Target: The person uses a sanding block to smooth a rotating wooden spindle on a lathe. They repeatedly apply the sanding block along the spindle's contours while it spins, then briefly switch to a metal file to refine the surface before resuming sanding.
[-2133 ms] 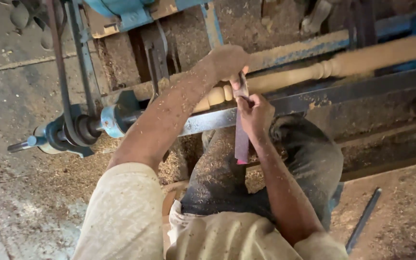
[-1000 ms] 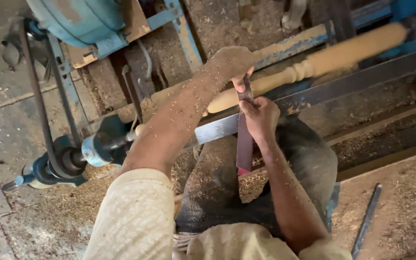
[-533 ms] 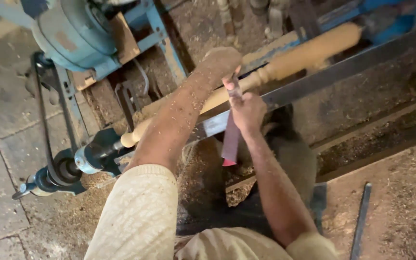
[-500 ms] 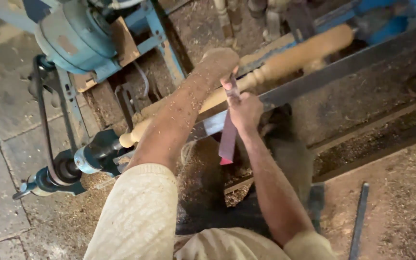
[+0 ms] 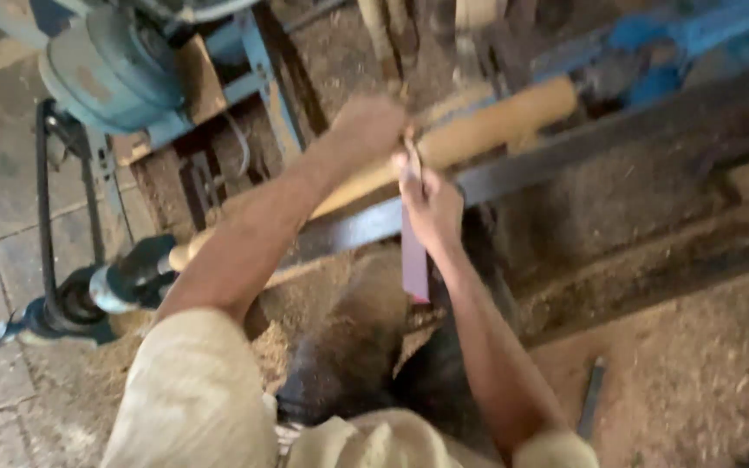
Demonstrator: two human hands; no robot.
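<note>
Hands at a wood lathe | left hand [image 5: 366,130] lies over the pale wooden spindle [image 5: 487,126], seemingly steadying the tool tip, grasp unclear | right hand [image 5: 431,204] clenched around a reddish-handled chisel [image 5: 414,256], its blade braced across the dark steel rest bar [image 5: 565,156] for support | sawdust [image 5: 678,390] covers the floor.

The spindle [image 5: 487,130] on the lathe is pale bare wood, smooth and matt. Below it, the tool rest bar [image 5: 565,156] is dark, dull metal. The chisel [image 5: 415,251] resting on that bar has a reddish, smooth-looking handle. Left of the spindle, the motor [image 5: 110,69] is blue-painted metal, worn. Coarse sawdust [image 5: 687,390] covers the floor beneath.
</note>
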